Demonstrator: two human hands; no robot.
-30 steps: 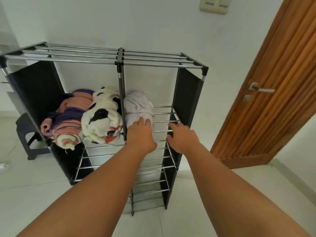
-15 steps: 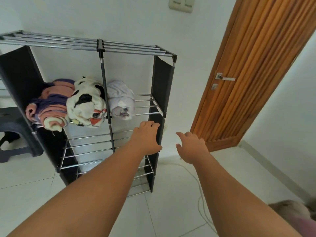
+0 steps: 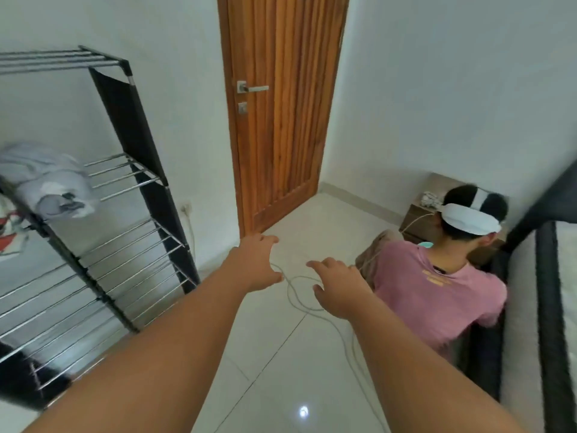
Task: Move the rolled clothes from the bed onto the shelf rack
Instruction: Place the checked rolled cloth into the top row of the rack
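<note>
Shelf rack (image 3: 146,182) is standing at far left; a pale rolled garment (image 3: 53,185) is lying on its upper rail shelf, with a second, patterned bundle (image 3: 7,232) just showing at the frame edge. Lower shelves are showing bare rails. Left hand (image 3: 254,265) and right hand (image 3: 338,287) are hovering over the tiled floor, fingers spread, gripping nothing. Bed (image 3: 559,307) is sitting at far right; no rolls visible on it here. Judgement: rolls are light, soft, prone to unrolling, so best cupped around the middle.
</note>
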